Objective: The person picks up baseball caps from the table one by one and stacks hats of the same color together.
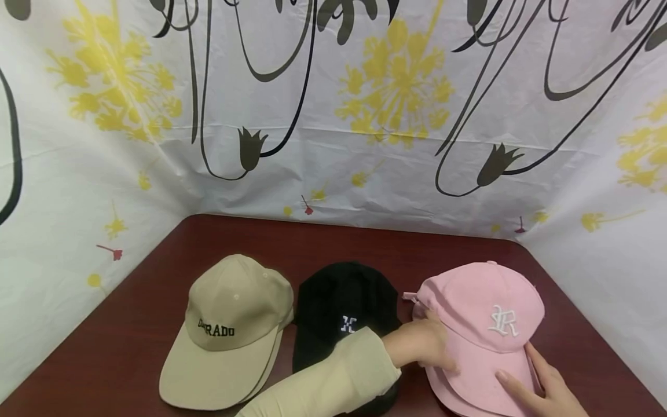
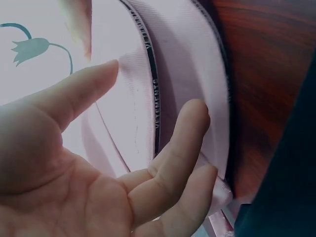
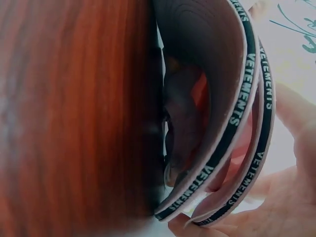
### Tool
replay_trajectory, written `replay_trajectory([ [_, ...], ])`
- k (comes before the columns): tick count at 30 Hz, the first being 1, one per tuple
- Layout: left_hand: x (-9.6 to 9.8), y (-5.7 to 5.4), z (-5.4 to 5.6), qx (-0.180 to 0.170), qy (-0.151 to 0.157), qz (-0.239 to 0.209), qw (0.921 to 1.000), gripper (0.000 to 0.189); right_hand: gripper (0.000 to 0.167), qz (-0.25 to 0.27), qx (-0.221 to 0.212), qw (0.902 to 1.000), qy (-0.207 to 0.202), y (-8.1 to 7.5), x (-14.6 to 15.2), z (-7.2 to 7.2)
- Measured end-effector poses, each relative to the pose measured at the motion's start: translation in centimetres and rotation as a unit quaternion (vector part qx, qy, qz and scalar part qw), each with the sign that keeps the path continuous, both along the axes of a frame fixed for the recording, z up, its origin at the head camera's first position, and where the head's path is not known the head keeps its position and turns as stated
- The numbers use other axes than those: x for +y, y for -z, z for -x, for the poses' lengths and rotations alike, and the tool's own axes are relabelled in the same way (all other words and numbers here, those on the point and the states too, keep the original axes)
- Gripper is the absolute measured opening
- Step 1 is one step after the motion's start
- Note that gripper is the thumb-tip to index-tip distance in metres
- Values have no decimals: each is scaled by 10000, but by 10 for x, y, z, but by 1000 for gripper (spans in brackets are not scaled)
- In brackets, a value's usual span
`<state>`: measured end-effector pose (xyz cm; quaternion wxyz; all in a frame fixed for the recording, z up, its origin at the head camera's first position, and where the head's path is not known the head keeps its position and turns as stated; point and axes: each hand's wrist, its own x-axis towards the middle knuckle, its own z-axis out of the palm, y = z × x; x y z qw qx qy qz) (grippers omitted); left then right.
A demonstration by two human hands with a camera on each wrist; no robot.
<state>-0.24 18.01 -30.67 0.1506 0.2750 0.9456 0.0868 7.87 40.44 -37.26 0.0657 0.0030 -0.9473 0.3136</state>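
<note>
Two pink caps lie stacked at the right of the table, the upper pink cap (image 1: 482, 307) bearing white letters on its front. Below its brim shows the lower pink cap's brim (image 2: 192, 64), with a gap between them. My left hand (image 1: 424, 341) reaches across the black cap (image 1: 349, 295) and holds the left side of the upper brim, thumb over it and other fingers by the gap. On the right side my right hand (image 1: 547, 388) grips the brim, its thumb on top. Dark edging with white lettering runs along both brims (image 3: 242, 94).
A beige cap (image 1: 224, 347) with dark lettering sits at the left, close beside the black cap. All rest on a dark red-brown table (image 1: 130, 347). A white patterned sheet (image 1: 323, 104) rises behind the table and along both sides.
</note>
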Motion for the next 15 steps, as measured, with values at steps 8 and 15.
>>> replay_trajectory([
  [8, -4, 5, -5, 63, -144, -352, 9993, 83, 79, -270, 402, 9987, -137, -2, -7, -3],
  [15, 2, 11, -13, 274, -939, 98, 9952, 104, 83, -572, 336, 9973, -304, -3, -12, -4],
])
